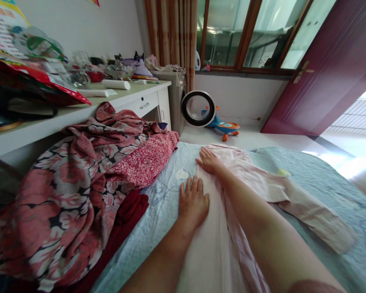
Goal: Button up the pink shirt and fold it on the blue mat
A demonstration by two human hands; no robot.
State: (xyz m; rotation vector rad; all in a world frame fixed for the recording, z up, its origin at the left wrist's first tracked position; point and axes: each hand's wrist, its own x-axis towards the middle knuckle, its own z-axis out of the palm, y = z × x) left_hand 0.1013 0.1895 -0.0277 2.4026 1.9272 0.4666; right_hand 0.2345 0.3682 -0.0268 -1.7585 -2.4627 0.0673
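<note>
A pale pink shirt [262, 179] lies spread on a light blue quilted bed cover [323, 175], one sleeve stretched out to the right. My left hand [192, 200] rests flat on the shirt's left edge, fingers stretched out and together. My right hand [209, 160] lies flat further up on the shirt near its far end, fingers extended. Neither hand holds anything.
A heap of floral and red clothes [88, 183] is piled on the bed's left side. A cluttered white desk [134, 99] stands behind it. On the floor beyond the bed are a round fan [198, 108], a toy ride-on [224, 127] and an open dark red door [326, 69].
</note>
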